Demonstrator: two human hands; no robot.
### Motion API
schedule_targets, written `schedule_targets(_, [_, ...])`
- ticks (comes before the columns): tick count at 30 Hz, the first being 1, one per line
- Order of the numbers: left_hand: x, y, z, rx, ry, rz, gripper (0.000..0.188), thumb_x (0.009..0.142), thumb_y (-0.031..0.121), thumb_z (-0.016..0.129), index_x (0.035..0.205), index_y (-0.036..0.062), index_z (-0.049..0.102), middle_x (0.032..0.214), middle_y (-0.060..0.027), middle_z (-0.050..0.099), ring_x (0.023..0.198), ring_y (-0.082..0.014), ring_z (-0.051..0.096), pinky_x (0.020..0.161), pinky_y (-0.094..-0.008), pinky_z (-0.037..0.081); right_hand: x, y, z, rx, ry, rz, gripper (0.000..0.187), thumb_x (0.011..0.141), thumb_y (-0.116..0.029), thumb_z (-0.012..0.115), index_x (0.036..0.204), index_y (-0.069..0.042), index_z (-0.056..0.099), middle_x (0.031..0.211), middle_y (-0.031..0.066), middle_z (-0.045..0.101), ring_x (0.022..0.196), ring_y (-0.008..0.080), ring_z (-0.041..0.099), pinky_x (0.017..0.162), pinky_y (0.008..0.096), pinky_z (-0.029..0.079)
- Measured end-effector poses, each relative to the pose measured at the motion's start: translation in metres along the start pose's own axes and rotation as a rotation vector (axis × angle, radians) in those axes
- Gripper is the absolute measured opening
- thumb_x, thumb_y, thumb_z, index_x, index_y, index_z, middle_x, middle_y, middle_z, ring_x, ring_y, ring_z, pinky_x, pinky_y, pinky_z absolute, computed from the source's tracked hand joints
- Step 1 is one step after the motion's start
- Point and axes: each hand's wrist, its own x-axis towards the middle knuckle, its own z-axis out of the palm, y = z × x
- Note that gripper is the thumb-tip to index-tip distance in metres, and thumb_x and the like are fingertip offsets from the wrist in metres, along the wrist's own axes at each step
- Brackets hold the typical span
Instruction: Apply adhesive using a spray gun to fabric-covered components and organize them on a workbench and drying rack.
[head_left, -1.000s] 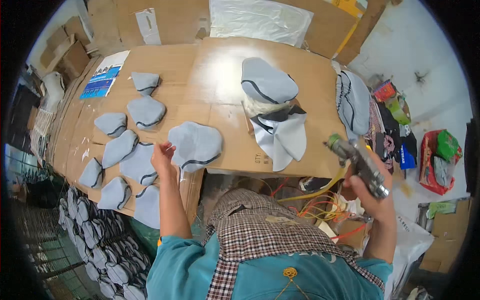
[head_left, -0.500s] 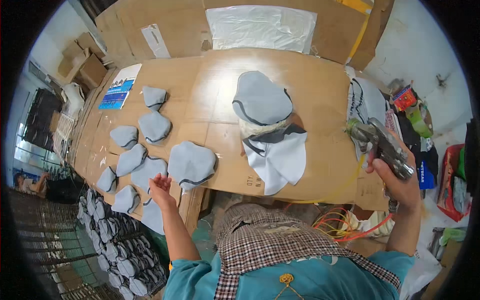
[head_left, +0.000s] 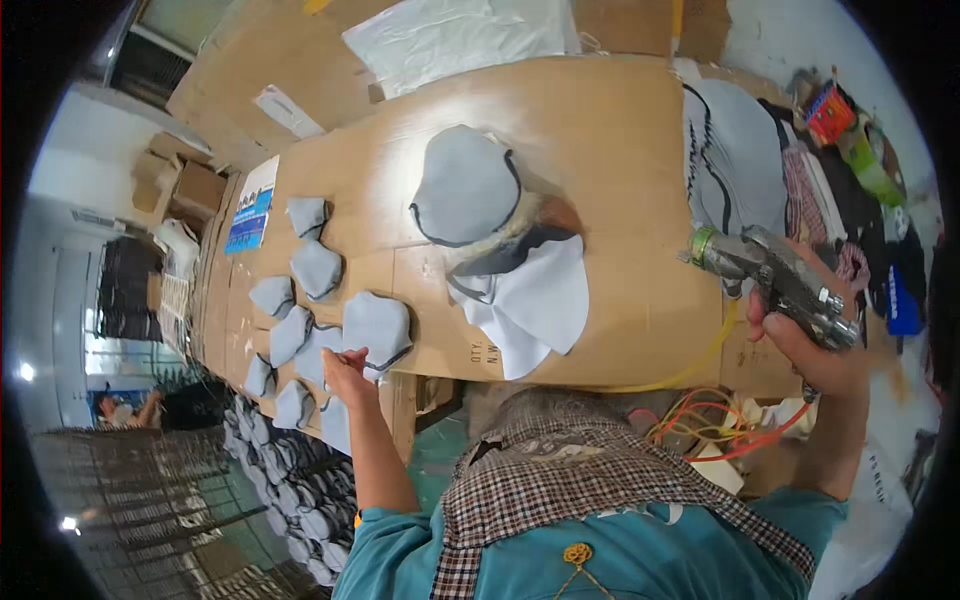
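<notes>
In my right hand (head_left: 810, 325), raised over the right end of the cardboard-covered table, is a metal spray gun (head_left: 775, 280) with a green ring at its nozzle, which points left. My left hand (head_left: 350, 375) is open, fingers extended, beside the lower edge of a larger grey fabric piece (head_left: 376, 328) with dark edging; whether it touches the piece I cannot tell. Several smaller grey fabric pieces (head_left: 316, 268) lie at the left. At mid-table a big rounded grey fabric piece (head_left: 465, 185) sits above white fabric flaps (head_left: 530, 310) with a dark patch.
Yellow and red hoses (head_left: 700, 425) coil below the table's front edge. Stacked grey-white fabric (head_left: 735, 150) and mixed cloths lie along the right. A rack of many grey pieces (head_left: 290, 480) stands at the lower left. A blue-and-white printed sheet (head_left: 250, 215) lies at the table's left edge.
The view has shifted and tilted. My left hand has moved right, closer to the larger grey piece's lower edge. My right hand still holds the spray gun.
</notes>
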Motion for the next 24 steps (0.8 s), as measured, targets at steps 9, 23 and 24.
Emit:
schedule_targets(9, [0.001,0.016,0.053,0.056,-0.122,-0.031,0.049,0.096,0.044,0.031,0.080,0.0021,0.053,0.069,-0.0098,0.058,0.066,-0.0229,0.058,0.069,-0.0351,0.051,-0.059,0.021,-0.033,-0.163,0.029,0.027,0.056,0.072,-0.013,0.064,0.122,0.004,0.047,0.082,0.0072,0.058,0.071,0.0127,0.056,0.065,0.0249,0.046])
schedule_targets(23, [0.005,-0.002,0.058,0.126,-0.410,-0.121,0.021,0.086,0.022,0.055,0.096,0.0040,0.057,0.075,-0.0062,0.060,0.060,-0.0165,0.060,0.061,-0.0265,0.046,-0.068,-0.039,0.024,-0.277,0.152,-0.028,0.059,0.072,-0.021,0.067,0.122,0.004,0.047,0.077,0.0063,0.058,0.065,0.0114,0.055,0.061,0.0236,0.044])
schedule_targets(24, [0.006,-0.004,0.056,0.118,-0.424,-0.120,0.020,0.087,0.021,0.055,0.096,0.0038,0.057,0.076,-0.0063,0.060,0.060,-0.0161,0.060,0.060,-0.0254,0.046,-0.062,-0.045,0.030,-0.227,0.172,-0.024,0.061,0.073,-0.021,0.067,0.124,0.004,0.044,0.078,0.0066,0.057,0.066,0.0117,0.055,0.062,0.0235,0.044])
